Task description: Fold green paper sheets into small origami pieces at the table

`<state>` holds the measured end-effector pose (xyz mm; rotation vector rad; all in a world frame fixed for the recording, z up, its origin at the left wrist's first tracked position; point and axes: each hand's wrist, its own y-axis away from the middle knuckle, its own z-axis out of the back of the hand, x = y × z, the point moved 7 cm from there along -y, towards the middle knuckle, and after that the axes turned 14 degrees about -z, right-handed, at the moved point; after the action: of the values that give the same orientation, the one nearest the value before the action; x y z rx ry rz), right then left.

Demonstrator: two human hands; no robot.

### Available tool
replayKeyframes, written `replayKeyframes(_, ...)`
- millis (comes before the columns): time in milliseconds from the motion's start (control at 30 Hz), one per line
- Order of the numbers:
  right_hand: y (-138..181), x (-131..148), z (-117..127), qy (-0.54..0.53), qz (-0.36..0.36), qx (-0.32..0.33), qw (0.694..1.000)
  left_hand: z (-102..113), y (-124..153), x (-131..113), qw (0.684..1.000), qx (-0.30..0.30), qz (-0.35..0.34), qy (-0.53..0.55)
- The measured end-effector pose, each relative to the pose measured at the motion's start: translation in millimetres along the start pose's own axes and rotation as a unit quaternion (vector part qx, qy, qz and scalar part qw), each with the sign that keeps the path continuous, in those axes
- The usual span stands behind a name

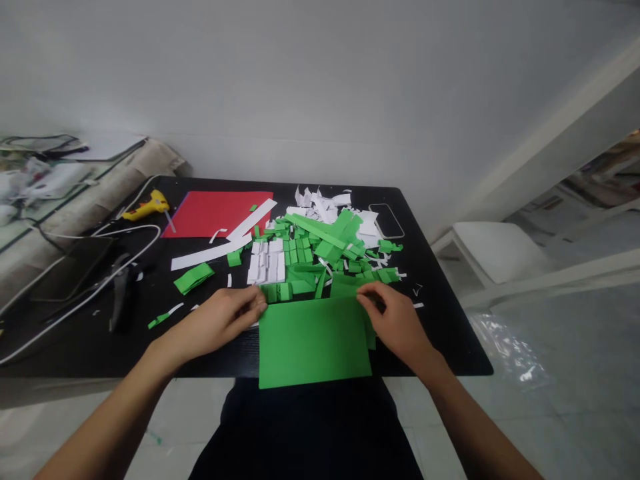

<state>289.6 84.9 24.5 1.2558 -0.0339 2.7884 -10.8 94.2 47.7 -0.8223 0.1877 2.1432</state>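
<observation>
1. Head view: a black rectangular table (pixel 430 360) spread beneath and beyond the fingers.
2. One flat rectangular green paper sheet (pixel 315 343) stretched between the fingertips and bodyward from them, overlapping the table's near edge; it looked light, bendable and easily creased, best held gently by its upper corners.
3. The bare left hand (pixel 223 320) had thumb and forefinger nearly together, pinching the upper-left corner.
4. The bare right hand (pixel 397 320) pinched the upper-right corner likewise.
5. Small folded green paper pieces (pixel 299 252) lay beyond the fingertips.

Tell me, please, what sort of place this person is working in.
Probably an indoor craft spot: the black table bears what looks like a yellow glue gun, a red sheet and cut green and white paper pieces.
</observation>
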Motion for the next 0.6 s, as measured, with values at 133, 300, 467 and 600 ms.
replayKeyframes(133, 12, 42, -12, 0.078, 0.162, -0.026, 0.983, -2, -7, -12, 1.0, 0.0, -0.023, -0.019)
replayKeyframes(300, 12, 75, -45, 0.071, 0.214, 0.076, 0.971, -2, -8, -18, 0.999, -0.009, -0.024, -0.027)
replayKeyframes(467, 5, 79, -55, 0.026, 0.18, 0.151, 0.972, 1, -3, -19, 0.998, -0.044, -0.025, -0.021)
replayKeyframes(600, 6, 81, -56, 0.046, 0.176, 0.167, 0.969, -4, -4, -19, 0.997, -0.082, -0.014, 0.001)
